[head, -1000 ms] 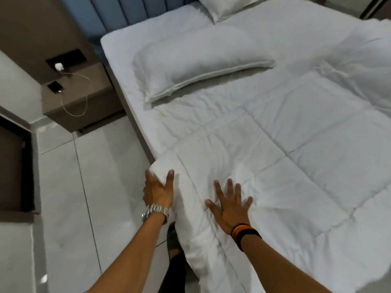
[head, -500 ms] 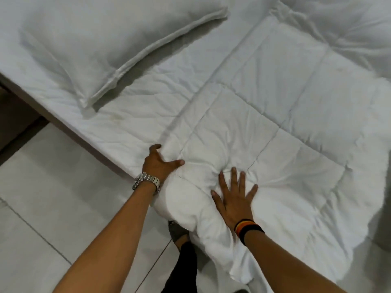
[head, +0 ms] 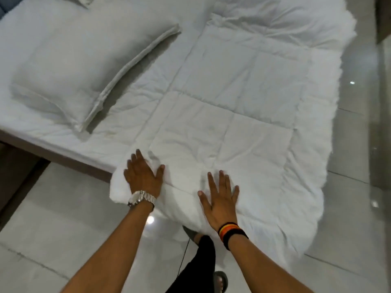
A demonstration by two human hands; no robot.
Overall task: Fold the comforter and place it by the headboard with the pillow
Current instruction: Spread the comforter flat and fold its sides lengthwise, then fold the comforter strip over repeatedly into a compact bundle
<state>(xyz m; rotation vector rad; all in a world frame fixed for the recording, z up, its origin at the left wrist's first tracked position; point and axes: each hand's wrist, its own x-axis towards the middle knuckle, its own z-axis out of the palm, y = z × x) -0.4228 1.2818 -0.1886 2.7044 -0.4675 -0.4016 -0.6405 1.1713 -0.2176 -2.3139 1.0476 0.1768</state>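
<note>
- White quilted comforter (head: 243,98): spread over the bed, near edge draped off at 6 o'clock.
- Left hand (head: 142,176): pressed flat on its corner, fingers splayed.
- Right hand (head: 220,199): flat, splayed.
- Pillow (head: 84,66): at 10 o'clock.

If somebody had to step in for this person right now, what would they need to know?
Left hand: flat, fingers spread, pressing the near-left corner of the comforter; grips nothing.
Right hand: flat, pressing the near edge of the comforter; grips nothing.
Comforter: already folded at least once, lying flat across the bed, its near and right edges hanging over the side.
Pillow: on the bed, left of the comforter, not touching it.
Left to do: fold it smaller, then carry it up by the pillow at the head end, which is barely in view.
</note>
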